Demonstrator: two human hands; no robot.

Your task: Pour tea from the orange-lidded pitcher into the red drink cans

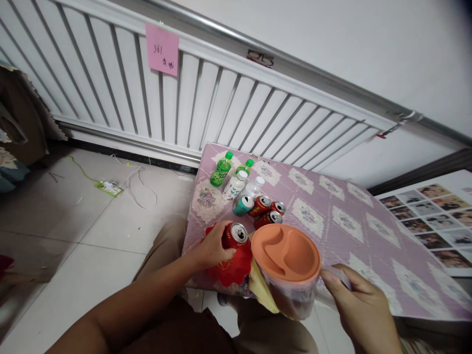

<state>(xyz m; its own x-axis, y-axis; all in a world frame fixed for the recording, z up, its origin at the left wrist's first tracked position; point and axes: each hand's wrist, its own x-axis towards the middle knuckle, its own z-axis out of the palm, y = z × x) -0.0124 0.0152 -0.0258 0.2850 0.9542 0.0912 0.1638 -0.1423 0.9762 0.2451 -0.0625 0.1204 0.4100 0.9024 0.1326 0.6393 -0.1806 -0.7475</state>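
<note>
At table (332, 206) edge, left fingers (220, 228) clamp can (236, 235), right fingers (334, 278) clamp jug (285, 253), bottles (236, 184) behind

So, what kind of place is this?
Most likely a room in a home: a low cloth-covered table, a white radiator along the wall, and a power strip with cables on the tiled floor.

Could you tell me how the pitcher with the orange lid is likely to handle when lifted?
The pitcher seems to hold brown liquid, so it probably feels weighty and may slosh. Held from one side by the right hand, it likely wants to tilt. Its clear wall looks stiff.
</note>
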